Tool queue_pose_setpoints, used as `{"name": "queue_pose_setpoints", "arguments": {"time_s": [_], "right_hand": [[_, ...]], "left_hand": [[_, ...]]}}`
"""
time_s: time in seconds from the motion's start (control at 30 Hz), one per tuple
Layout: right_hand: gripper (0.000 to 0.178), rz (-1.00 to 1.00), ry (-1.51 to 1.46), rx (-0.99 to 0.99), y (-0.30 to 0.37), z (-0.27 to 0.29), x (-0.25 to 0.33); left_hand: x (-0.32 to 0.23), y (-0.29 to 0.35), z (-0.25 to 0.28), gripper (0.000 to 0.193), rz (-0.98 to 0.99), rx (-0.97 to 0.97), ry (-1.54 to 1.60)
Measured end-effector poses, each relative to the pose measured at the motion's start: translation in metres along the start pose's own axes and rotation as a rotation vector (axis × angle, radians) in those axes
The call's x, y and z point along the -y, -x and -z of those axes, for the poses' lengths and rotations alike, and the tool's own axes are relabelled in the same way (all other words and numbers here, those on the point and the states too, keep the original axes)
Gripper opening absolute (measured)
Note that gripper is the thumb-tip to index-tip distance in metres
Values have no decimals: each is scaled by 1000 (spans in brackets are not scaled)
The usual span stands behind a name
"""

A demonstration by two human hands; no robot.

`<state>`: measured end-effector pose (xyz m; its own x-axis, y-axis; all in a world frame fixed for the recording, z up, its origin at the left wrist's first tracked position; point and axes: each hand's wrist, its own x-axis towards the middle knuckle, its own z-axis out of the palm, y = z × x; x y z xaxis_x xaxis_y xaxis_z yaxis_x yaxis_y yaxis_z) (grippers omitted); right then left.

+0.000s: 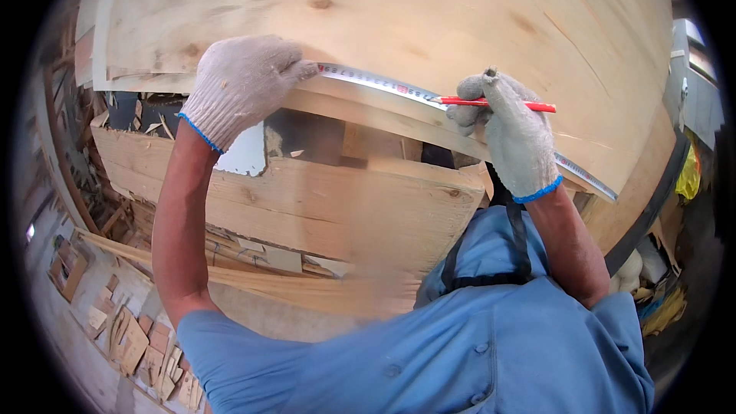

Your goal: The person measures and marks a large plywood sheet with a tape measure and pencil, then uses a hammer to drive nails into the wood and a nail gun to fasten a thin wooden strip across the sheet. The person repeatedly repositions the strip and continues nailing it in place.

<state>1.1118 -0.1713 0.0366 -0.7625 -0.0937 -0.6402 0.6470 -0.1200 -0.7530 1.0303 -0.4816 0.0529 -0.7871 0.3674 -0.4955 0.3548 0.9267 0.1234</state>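
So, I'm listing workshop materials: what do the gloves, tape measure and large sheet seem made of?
Gloves: matte knitted fabric, probably cotton or a blend, judging by the ribbed cuffs.
Tape measure: likely thin metal, given its glossy blade.
Sheet: pale wood, perhaps plywood; knots show, no evident paint.

Left hand and right hand wear whitish knit gloves edged in blue, with a blue buttoned shirt

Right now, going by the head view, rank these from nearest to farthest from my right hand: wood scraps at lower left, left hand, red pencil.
1. Red pencil: gripped in the right hand.
2. Left hand: across to the left, at the tape measure.
3. Wood scraps: farthest, down at the lower left.
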Motion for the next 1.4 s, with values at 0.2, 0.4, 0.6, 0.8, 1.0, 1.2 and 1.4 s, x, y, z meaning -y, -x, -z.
{"name": "queue_pose_setpoints", "arguments": {"time_s": [0.2, 0.4, 0.6, 0.8, 1.0, 1.2, 1.4], "right_hand": [[34, -35, 153, -42, -11, -23, 6], [35, 15, 188, 49, -28, -56, 13], [33, 23, 90, 57, -45, -97, 18], [36, 47, 131, 45, -54, -110, 16], [36, 44, 138, 48, -56, -112, 14], [35, 46, 199, 66, -61, -125, 20], [26, 47, 197, 113, -65, -146, 19]], "left_hand": [[49, 8, 8, 39, 176, 31, 38], [80, 15, 13, 40, 276, 104, 4], [84, 14, 6, 41, 218, 35, -46], [85, 15, 2, 40, 188, -3, -64], [86, 17, 0, 36, 194, 12, -59], [89, 19, -5, 40, 136, -84, -56], [89, 18, -3, 37, 148, -41, -51]]}}
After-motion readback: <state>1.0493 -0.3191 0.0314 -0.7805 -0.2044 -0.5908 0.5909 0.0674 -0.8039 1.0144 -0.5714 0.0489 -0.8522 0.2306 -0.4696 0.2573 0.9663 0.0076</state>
